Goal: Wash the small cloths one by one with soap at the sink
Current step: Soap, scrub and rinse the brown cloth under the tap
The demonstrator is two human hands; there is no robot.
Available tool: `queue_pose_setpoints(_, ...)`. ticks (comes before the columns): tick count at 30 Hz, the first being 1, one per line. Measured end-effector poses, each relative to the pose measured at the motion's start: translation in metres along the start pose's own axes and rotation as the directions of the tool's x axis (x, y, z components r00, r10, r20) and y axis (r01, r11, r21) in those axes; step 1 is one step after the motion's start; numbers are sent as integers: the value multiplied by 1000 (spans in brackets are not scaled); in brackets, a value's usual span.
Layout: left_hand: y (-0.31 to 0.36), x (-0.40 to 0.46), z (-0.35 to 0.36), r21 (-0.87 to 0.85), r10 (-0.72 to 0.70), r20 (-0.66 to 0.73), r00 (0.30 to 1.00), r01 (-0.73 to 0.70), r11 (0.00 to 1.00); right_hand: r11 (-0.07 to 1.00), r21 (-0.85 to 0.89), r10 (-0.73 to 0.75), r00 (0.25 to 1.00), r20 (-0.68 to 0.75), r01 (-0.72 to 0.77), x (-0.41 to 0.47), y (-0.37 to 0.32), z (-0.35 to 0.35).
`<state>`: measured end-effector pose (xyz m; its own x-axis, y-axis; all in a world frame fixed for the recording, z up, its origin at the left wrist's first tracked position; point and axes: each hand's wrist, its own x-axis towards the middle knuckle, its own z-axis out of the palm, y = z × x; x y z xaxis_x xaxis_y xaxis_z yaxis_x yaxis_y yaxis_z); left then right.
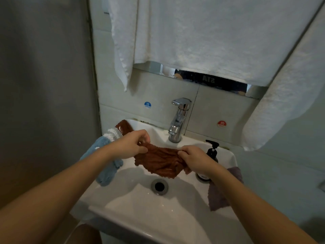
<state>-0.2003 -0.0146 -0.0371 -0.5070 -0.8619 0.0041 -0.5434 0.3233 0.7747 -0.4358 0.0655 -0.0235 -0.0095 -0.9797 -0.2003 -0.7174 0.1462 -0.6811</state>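
Note:
A brown cloth hangs stretched over the white sink, above the drain. My left hand pinches its left top edge and my right hand grips its right edge. A second brown cloth lies on the sink's back left rim, next to a blue and white cloth draped over the left rim. A purple cloth hangs over the right rim, partly hidden by my right arm. A soap pump bottle stands behind my right hand. No water runs from the chrome tap.
White towels hang over the mirror above the tap, and one hangs down at the right. A grey wall stands close on the left. Cold and hot stickers sit on the tiles beside the tap.

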Motion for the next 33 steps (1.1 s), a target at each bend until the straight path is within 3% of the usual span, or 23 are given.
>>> queue_pose_setpoints(12, 13, -16, -13, 24, 78, 34, 996, -79, 997, 999, -46, -18, 1000, 6, 19, -29, 9, -25)
queue_pose_setpoints(18, 24, -24, -4, -95, 28, 25, 999, -26, 995, 985, 173, -5, 997, -83, 20, -53, 35, -37)
queue_pose_setpoints(20, 32, -26, 4, -86, 42, 47, 998, -37, 996, 935, 353, 18, 989, -148, 36, -64, 40, -40)
queue_pose_setpoints(23, 47, -26, 20, -110, 74, 101, 992, -63, 992, 821, 570, 32, 995, -92, 27, -86, 49, -49)
queue_pose_setpoints(26, 67, -24, 39, -145, 83, 153, 985, -61, 988, 770, 636, 42, 999, 18, -43, -102, 72, -58)
queue_pose_setpoints(29, 84, -19, 62, -193, 99, 205, 974, -58, 979, 686, 725, 108, 994, -30, -53, -116, 99, -71)
queue_pose_setpoints(33, 100, -10, 87, -310, 101, 299, 949, -3, 951, 651, 756, 164, 985, -54, -67, -140, 131, -92)
